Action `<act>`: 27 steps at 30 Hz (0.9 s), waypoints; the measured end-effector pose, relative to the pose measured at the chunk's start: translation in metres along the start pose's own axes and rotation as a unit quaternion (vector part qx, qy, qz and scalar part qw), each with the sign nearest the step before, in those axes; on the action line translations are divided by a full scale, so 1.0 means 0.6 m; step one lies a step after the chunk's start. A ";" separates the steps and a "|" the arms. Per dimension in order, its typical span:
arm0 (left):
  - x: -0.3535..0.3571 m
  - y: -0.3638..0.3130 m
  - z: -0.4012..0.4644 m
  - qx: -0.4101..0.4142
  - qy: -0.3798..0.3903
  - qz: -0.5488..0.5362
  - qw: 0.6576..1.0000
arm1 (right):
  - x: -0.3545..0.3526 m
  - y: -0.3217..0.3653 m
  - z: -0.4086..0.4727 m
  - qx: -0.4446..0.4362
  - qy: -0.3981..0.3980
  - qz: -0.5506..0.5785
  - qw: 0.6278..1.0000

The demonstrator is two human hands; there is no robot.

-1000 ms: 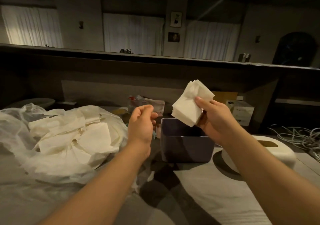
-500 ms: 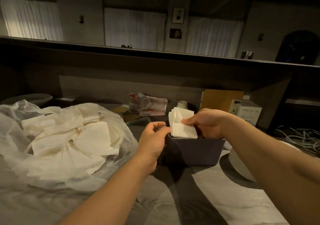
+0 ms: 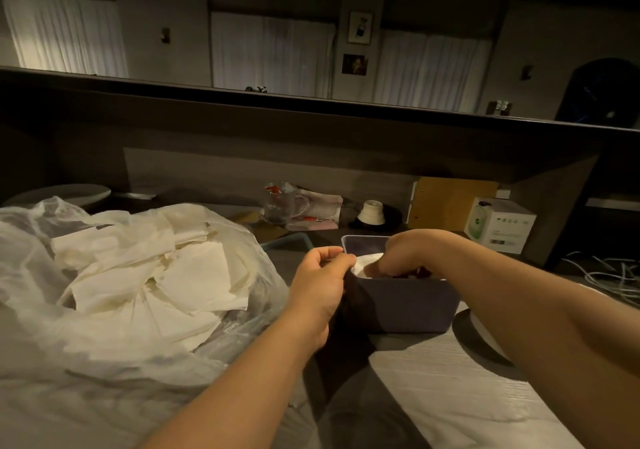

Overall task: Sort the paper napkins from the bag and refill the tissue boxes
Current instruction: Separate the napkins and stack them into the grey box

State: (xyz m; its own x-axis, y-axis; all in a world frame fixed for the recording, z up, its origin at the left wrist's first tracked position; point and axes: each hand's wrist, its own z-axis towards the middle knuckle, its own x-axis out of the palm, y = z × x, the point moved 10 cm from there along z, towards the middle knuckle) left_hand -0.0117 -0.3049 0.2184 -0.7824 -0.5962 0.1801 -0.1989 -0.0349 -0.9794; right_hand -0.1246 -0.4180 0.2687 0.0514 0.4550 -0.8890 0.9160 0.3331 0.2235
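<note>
right hand (image 3: 401,256) fingertips perhaps hidden

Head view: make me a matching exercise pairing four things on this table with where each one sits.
Things:
1. clear plastic bag of white paper napkins
2. dark rectangular tissue box
3. white cardboard carton
4. clear glass mug

Places:
A. far right, beside the brown board
B. left of the table
C. at the back, centre
D. centre, under the right hand

Pairs: 1-B, 2-D, 3-A, 4-C
</note>
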 end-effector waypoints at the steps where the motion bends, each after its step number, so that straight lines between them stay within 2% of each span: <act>1: 0.000 0.001 0.000 -0.002 -0.002 0.001 1.000 | -0.004 -0.003 -0.002 0.003 -0.003 -0.016 1.000; 8: -0.002 0.008 -0.004 -0.005 -0.016 0.001 1.000 | 0.009 -0.004 0.003 -0.011 0.009 0.039 0.999; 11: -0.003 0.005 -0.006 0.006 -0.025 0.011 1.000 | -0.006 -0.008 -0.011 -0.014 -0.019 0.007 1.000; 13: -0.007 -0.009 -0.014 0.027 -0.040 0.024 0.999 | -0.027 -0.006 -0.024 -0.017 -0.086 -0.011 0.996; 15: -0.014 -0.034 -0.023 0.063 -0.053 0.038 0.996 | -0.053 0.008 -0.053 -0.038 -0.194 0.016 0.980; 17: -0.022 -0.070 -0.038 0.099 -0.054 0.054 0.992 | -0.077 0.040 -0.106 -0.113 -0.327 0.087 0.934; 19: -0.028 -0.108 -0.056 0.118 -0.029 0.072 0.990 | -0.077 0.075 -0.168 -0.195 -0.395 0.203 0.875; 21: -0.032 -0.139 -0.074 0.118 0.019 0.089 0.989 | -0.056 0.101 -0.201 -0.238 -0.384 0.316 0.834; 24: -0.081 -0.178 -0.099 0.137 0.041 0.136 0.980 | -0.008 0.137 -0.202 -0.248 -0.304 0.470 0.790; 25: -0.107 -0.188 -0.102 0.152 0.030 0.187 0.970 | 0.009 0.149 -0.198 -0.237 -0.271 0.499 0.788; 27: -0.174 -0.196 -0.097 0.161 -0.014 0.339 0.927 | 0.047 0.190 -0.192 -0.230 -0.179 0.526 0.799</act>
State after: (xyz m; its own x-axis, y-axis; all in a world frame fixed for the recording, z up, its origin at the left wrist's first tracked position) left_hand 0.0588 -0.1917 0.3200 -0.6467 -0.5886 -0.4851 0.5237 0.1198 -0.8434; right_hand -0.0645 -0.2722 0.3151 0.8826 0.4447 -0.1526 0.0532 0.2282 0.9722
